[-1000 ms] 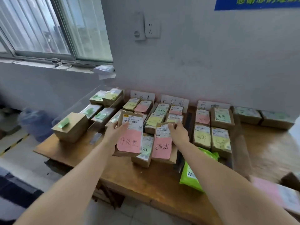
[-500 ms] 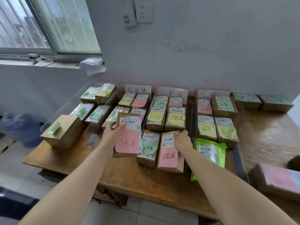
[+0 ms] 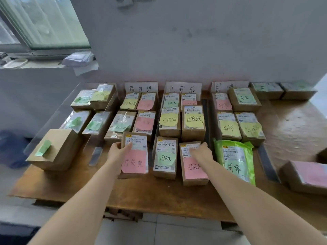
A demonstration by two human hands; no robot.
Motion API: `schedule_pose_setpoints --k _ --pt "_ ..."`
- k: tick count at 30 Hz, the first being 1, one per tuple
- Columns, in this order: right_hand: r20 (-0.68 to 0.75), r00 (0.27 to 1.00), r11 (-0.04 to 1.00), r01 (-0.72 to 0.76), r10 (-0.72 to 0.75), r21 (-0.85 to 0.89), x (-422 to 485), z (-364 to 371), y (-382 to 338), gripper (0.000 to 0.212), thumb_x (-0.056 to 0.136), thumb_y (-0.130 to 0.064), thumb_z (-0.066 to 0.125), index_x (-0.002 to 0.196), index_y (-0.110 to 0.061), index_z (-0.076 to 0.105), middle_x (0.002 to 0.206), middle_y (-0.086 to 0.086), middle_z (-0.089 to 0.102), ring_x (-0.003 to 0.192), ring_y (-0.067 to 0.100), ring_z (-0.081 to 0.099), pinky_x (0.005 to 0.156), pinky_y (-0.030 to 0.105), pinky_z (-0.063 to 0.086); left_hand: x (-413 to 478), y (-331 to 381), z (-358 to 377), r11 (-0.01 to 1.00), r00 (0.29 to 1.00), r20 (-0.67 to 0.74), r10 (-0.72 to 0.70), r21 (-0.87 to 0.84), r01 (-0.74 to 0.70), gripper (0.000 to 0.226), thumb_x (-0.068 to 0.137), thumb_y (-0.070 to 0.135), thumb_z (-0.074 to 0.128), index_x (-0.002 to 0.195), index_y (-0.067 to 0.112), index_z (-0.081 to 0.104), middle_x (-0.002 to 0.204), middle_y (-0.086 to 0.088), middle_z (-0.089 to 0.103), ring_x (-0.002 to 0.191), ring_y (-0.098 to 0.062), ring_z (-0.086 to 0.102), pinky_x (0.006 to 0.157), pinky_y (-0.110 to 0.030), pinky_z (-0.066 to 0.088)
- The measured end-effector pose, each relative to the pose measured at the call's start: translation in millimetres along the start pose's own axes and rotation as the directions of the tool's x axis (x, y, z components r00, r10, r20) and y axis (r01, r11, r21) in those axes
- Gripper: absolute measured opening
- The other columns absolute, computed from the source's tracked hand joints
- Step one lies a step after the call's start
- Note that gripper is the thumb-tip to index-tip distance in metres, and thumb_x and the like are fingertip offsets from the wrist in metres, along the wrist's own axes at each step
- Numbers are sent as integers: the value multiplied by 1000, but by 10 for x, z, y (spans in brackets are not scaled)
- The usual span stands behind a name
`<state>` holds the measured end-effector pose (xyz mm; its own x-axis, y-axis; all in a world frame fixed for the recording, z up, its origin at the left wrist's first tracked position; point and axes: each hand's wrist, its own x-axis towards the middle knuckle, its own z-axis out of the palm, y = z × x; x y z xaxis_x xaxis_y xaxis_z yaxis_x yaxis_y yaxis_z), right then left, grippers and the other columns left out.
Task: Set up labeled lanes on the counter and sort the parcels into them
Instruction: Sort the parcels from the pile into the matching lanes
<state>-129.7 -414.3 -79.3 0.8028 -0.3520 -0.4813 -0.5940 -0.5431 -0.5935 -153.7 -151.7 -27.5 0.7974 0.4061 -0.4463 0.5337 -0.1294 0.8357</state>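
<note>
The left hand [image 3: 118, 151] holds the brown cardboard parcel with the pink 待处理 note [image 3: 135, 160] by its left edge. The thumb lies across the white printed label on top, and the other fingers wrap round the side and are mostly hidden. This parcel sits at the near end of the left lane on the worn wooden counter [image 3: 159, 197], in line with the white paper sign reading 待处理 [image 3: 141, 88] propped against the wall. The right hand [image 3: 201, 153] rests palm down on the far end of the brown cardboard parcel with the pink 已完成 note [image 3: 194, 169], covering part of its label. Its fingers are blurred, so I cannot tell whether they lie flat or curl over the edge. That parcel lies at the near end of the middle lane, just beside a matching box with a green note [image 3: 165, 157] and below the white paper sign reading 已完成 [image 3: 183, 89]. The parcels are rectangular matte card, some with glossy tape, and each bears a soft-edged paper note in pink, yellow or green. To the right lies a crinkled, shiny green plastic mailer bag [image 3: 236, 162], and a dark flat strip [image 3: 206, 121] runs between the middle and right lanes.
</note>
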Motion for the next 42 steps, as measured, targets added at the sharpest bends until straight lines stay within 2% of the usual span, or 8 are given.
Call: schedule_pose_setpoints --k 5,10,15,20,25,27,36,42 --pt "-67 998 1000 -7 5 -31 -70 120 57 70 94 -30 56 147 -6 18 124 19 56 103 34 62 86 46 55 243 -92 147 994 995 103 12 111 -23 58 93 33 58 142 11 35 109 -10 61 86 -24 62 58 -33 50" --pt "-83 995 995 -63 56 -76 -152 129 102 83 89 -36 57 152 -11 8 128 16 54 105 31 61 82 39 54 349 -141 275 963 986 159 54 253 -93 49 96 23 53 142 11 38 136 -9 53 121 -30 52 96 -39 42" --pt "-170 985 989 -35 10 -140 -189 195 124 73 95 -38 55 149 -8 17 131 17 51 110 34 59 82 39 52 384 -260 287 922 958 270 100 337 -192 58 95 14 54 147 17 28 137 -4 51 116 -26 55 81 -32 44" --pt "-182 983 997 -37 24 -71 -180 280 46 64 93 -41 56 142 -7 29 128 17 54 110 35 59 87 45 53 451 -283 257 932 960 263 95 314 -178 63 95 16 55 149 16 24 137 -4 52 115 -25 56 83 -34 46" --pt "-187 982 981 1 -38 -195 -266 245 -48 67 96 -38 50 150 -9 21 143 19 37 127 41 42 99 47 43 485 -214 248 909 963 233 134 359 -213 67 94 19 55 151 19 20 146 -9 41 119 -29 53 85 -38 49" --pt "-197 975 965 53 -106 -258 -334 159 -65 58 98 -36 48 146 -11 28 140 18 37 126 41 41 96 46 42 477 -149 221 883 962 201 187 394 -254 62 94 20 56 149 20 26 148 -12 35 125 -33 48 92 -43 46" --pt "-275 870 815 212 -408 -539 -704 -608 -211 35 98 -33 45 128 -17 52 123 9 52 112 31 54 85 41 50 120 538 260 714 845 301 442 452 -535 33 94 19 55 126 17 55 126 -7 56 106 -24 56 82 -34 46" --pt "-248 864 735 186 -439 -652 -786 -1294 -34 38 99 -32 43 134 -18 50 134 9 50 123 32 49 97 42 41 -308 870 642 560 756 404 515 510 -654 23 94 23 54 116 19 60 111 0 63 93 -20 59 73 -30 48"
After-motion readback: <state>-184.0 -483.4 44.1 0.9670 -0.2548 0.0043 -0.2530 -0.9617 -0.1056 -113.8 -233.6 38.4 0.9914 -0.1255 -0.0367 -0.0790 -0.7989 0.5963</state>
